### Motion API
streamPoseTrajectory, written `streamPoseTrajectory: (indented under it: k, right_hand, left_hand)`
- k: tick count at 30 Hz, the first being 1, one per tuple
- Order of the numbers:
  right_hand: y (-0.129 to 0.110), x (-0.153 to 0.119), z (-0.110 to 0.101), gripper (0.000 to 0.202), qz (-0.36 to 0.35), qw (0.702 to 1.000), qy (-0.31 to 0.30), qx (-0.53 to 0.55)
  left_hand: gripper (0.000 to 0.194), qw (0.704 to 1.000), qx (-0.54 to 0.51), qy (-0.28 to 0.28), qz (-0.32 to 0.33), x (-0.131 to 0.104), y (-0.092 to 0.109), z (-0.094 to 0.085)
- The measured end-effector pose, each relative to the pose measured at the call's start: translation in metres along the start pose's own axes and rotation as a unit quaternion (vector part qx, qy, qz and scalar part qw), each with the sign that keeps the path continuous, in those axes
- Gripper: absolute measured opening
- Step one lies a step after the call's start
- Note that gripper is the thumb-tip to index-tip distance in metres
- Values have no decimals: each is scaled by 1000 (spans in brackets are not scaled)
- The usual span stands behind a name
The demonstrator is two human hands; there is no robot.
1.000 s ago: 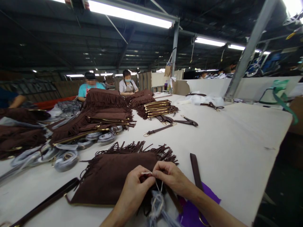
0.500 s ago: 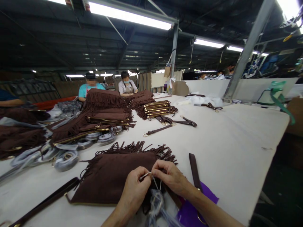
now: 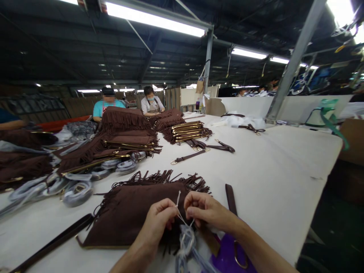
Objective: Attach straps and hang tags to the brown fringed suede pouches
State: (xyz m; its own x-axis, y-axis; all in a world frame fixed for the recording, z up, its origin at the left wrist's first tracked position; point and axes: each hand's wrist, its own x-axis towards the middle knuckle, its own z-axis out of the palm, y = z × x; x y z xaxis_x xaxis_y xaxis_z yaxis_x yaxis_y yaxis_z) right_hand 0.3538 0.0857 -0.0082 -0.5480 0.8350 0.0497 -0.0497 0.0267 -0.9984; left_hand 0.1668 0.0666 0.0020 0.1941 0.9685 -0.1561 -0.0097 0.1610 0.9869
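Observation:
A thin white string (image 3: 181, 218) runs in a loop between my two hands, its short free end standing up beside my left fingertips. My left hand (image 3: 157, 220) is closed, pinching the string. My right hand (image 3: 209, 213) has its fingers curled in a pinch on the loop's other side. Below them the string meets a plastic-wrapped bundle (image 3: 187, 241); what is inside is hard to make out. Under and behind the hands lies a dark brown fringed bag (image 3: 131, 212). Purple material (image 3: 227, 258) with a gold ring lies below my right forearm.
Brown straps (image 3: 231, 199) lie right of the bag and at lower left (image 3: 59, 240). Fringed bags in stacks (image 3: 127, 138), coiled plastic-wrapped straps (image 3: 78, 192) and gold-edged pieces (image 3: 189, 131) are farther back on the white table (image 3: 273, 182). Two people sit across it.
My hands have drawn slightly apart. The string's short end, earlier lying sideways at my left fingers, now points up. The plastic-wrapped bundle stays below them.

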Motion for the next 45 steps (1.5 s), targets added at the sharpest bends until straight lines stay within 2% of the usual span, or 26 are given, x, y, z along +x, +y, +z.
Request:
streamPoseTrajectory:
  k: [3,5,7,10,13,16,18,21,23,25,26,29,31,34,38,40,43,45]
  right_hand:
    - [-2,-7,-8,33,6,990,-67,127]
    - [-2,-9,-11,33,10,979,-70,191]
    - [0,-7,-12,37,20,977,-57,207]
    - [6,-2,-10,48,0,986,-12,167]
    - [12,4,-9,35,-44,991,79,99]
    - [17,7,-8,38,-66,986,148,34]
    - [20,7,-8,37,-64,984,168,-13]
    - [20,5,-5,22,-94,971,181,-122]
    - [18,3,-3,8,-155,948,172,-218]
    - [16,2,-2,7,-206,926,147,-280]
    - [15,2,-2,9,-210,926,134,-285]
    - [19,4,-4,14,-140,960,120,-210]
    - [24,7,-7,25,-83,977,130,-147]
    - [29,11,-12,39,-64,980,152,-111]
    - [31,14,-13,46,-55,981,137,-127]
    - [31,13,-13,47,-52,981,128,-135]
    - [32,11,-16,49,-53,980,127,-143]
    - [32,8,-18,51,-57,977,135,-156]
  left_hand:
    - [18,990,-130,-41,-29,-2,6,-5]
    - [19,980,-185,-60,-34,-3,6,-8]
    - [16,973,-218,-53,-46,-2,4,-11]
    - [11,964,-257,-36,-65,0,-1,-13]
    - [10,956,-283,-46,-65,2,-3,-14]
    - [10,949,-307,-48,-59,3,-5,-13]
    - [11,947,-315,-44,-52,4,-6,-14]
    - [15,947,-319,-32,-34,4,-7,-13]
    - [19,952,-305,-28,-24,3,-7,-12]
    - [22,964,-264,-39,-16,2,-6,-8]
    - [21,972,-228,-47,-9,2,-6,-6]
    - [24,996,-63,-51,36,1,-6,-3]
    - [30,995,40,-42,81,-2,-1,-6]
    - [29,987,109,-19,120,-10,21,-23]
    - [28,987,98,45,118,-32,66,-53]
    - [29,987,86,41,127,-45,84,-62]
    - [35,984,108,-8,141,-62,90,-72]
    - [39,969,190,-2,160,-72,79,-82]
